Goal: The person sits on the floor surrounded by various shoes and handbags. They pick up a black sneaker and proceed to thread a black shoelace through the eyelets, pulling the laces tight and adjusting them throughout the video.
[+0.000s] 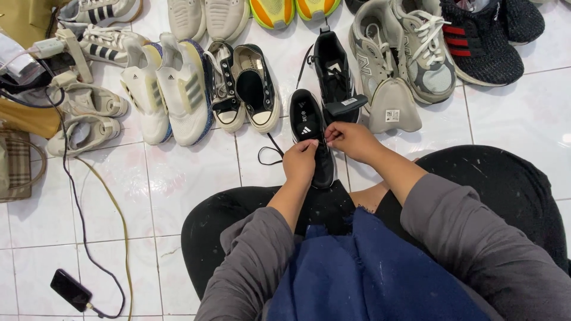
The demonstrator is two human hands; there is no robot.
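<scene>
The black sneaker (310, 134) lies on the white tiled floor (190, 184) just in front of your knees, its toe toward you and its heel pointing away, with the dark insole showing through the opening. Your left hand (300, 161) rests on the front of the shoe with the fingers curled in, thumb and forefinger pinched shut on the black lace (270, 156). Your right hand (351, 139) sits just beside it over the lacing area, also nearly closed, its fingertips pinching at the same spot; the two hands almost touch. A loose loop of the lace trails out to the left across the tile.

The toe end of the shoe is hidden under your left hand, and what exactly your right fingertips grip is too small to make out. Your legs in black trousers and a frayed blue cloth (369, 273) on your lap cover the lower part of the view.

The second black sneaker (334, 74) lies just beyond, its tongue pulled out. Beside it stands a pair of grey mesh trainers (404, 53) with white laces, one with a grey tongue flopped forward. To the left are black canvas low-tops (247, 86) with white rubber rims and smooth white runners (169, 89). A dark phone (70, 289) lies on the tile at lower left, plugged into a thin black cable (77, 208).
</scene>
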